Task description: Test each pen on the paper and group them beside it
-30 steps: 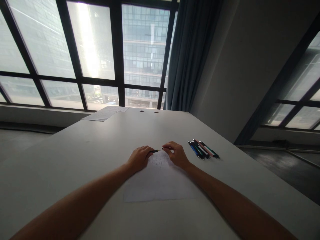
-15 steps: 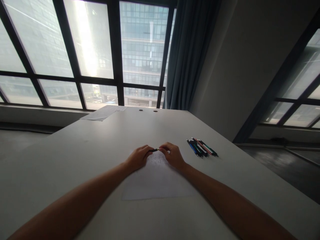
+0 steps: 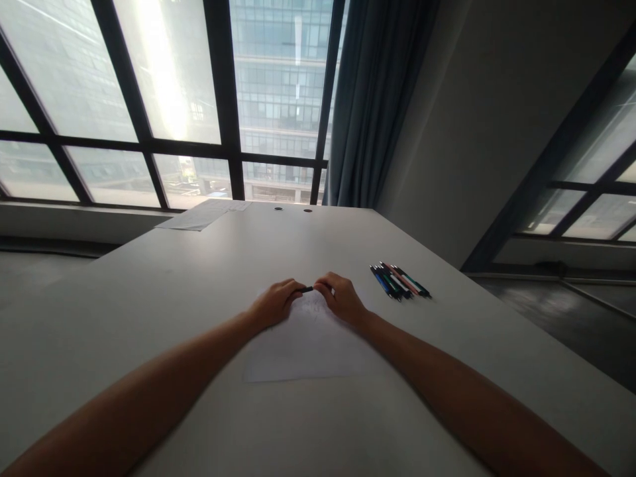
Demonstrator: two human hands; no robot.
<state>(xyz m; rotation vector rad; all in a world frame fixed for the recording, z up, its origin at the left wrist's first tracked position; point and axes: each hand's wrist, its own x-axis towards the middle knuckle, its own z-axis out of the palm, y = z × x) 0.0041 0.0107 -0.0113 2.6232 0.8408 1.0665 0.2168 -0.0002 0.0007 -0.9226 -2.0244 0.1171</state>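
Observation:
A short dark pen (image 3: 307,289) spans the gap between my two hands, above a sheet of white paper (image 3: 303,361). My left hand (image 3: 275,301) is closed around one end of it, thumb and fingers pinched together. At the other end, the fingertips of my right hand (image 3: 340,297) pinch the pen's tip, which they cover. Faint dark marks show on the paper just below the pen. Right of my right hand lies a loose bunch of several pens (image 3: 397,281), with black, blue, green, white and reddish barrels.
The white table (image 3: 199,278) stretches away towards tall windows. More white sheets (image 3: 199,215) lie at its far left edge. Two dark round fittings (image 3: 307,211) are set in the far end. A blue curtain (image 3: 362,106) hangs beyond.
My right fingertips have closed in over the pen's end, hiding the light metallic bit that showed before. The view has tipped slightly, so the table sits a little higher.

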